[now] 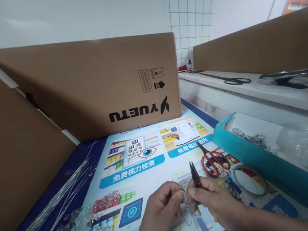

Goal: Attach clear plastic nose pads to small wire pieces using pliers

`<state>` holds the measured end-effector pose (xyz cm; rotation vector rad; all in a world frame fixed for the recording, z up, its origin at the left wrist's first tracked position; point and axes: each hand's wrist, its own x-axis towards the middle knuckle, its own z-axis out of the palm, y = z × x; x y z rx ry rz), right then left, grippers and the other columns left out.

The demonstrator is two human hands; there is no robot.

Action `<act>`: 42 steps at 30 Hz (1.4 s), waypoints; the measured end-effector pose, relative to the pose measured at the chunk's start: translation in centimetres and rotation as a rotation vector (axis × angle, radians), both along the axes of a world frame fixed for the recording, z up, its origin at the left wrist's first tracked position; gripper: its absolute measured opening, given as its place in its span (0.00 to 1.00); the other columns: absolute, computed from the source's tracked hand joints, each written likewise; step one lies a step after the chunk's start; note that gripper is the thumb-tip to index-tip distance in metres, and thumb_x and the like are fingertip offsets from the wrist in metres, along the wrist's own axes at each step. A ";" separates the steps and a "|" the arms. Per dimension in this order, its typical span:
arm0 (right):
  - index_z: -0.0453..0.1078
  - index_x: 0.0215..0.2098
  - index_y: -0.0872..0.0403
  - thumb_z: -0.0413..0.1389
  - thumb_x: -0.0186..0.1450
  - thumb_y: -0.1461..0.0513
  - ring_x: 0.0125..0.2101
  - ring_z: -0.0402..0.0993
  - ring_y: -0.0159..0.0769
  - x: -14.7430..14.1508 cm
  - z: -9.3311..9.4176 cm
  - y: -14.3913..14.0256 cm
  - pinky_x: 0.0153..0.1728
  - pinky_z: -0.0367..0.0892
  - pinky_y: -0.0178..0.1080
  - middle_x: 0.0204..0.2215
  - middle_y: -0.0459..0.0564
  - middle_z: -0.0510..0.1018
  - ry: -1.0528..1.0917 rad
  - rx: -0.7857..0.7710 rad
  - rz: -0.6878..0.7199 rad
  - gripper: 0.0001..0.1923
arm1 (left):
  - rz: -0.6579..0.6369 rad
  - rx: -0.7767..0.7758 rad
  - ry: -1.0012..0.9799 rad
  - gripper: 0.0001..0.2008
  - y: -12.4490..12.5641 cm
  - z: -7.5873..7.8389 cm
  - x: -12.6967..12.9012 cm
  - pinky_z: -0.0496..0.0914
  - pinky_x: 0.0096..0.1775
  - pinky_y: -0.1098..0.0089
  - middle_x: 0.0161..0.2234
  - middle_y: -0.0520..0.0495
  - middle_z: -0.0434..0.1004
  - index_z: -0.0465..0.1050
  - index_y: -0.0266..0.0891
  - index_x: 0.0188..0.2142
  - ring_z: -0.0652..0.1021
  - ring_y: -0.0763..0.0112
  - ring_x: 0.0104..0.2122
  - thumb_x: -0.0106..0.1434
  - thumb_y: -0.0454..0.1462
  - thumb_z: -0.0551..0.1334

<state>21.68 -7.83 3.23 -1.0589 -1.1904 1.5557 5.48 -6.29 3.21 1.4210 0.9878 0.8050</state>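
Note:
My right hand [212, 201] grips black needle-nose pliers [195, 175] with yellow handles, jaws pointing up and away. My left hand [160, 205] pinches a thin wire piece [185, 196] between thumb and fingers, right against the right hand. Both hands hover low over a printed poster [137, 165] covering the table. Loose wire loops lie under and around the hands.
Red-handled scissors [213, 159] lie just beyond my right hand. A wire coil [249, 181] and tangled wires sit to the right, beside a teal tray [257, 159]. Clear beads [83, 229] and long straight wires [50, 203] lie left. Cardboard boxes [98, 88] wall the back and left.

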 end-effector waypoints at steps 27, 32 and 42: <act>0.64 0.27 0.58 0.48 0.60 0.50 0.13 0.59 0.23 0.0 -0.4 -0.9 0.16 0.49 0.28 0.15 0.45 0.70 -0.194 -0.254 0.220 0.19 | 0.346 0.426 0.259 0.10 0.8 -0.1 -1.4 0.61 0.24 0.77 0.20 0.53 0.63 0.65 0.37 0.25 0.64 0.76 0.21 0.59 0.39 0.56; 0.64 0.25 0.58 0.52 0.55 0.45 0.14 0.61 0.23 -0.3 -1.4 -1.0 0.15 0.48 0.27 0.17 0.46 0.70 0.032 -0.358 0.252 0.23 | 0.355 0.386 0.232 0.10 0.7 0.0 -1.1 0.61 0.23 0.77 0.20 0.54 0.63 0.66 0.37 0.25 0.63 0.76 0.20 0.59 0.40 0.56; 0.63 0.25 0.57 0.52 0.55 0.44 0.15 0.62 0.24 -0.4 -2.4 -1.2 0.17 0.50 0.28 0.15 0.43 0.68 0.146 -0.343 0.254 0.23 | 0.362 0.388 0.223 0.10 0.4 -0.2 -0.7 0.62 0.24 0.77 0.20 0.53 0.65 0.68 0.37 0.25 0.65 0.75 0.21 0.58 0.41 0.57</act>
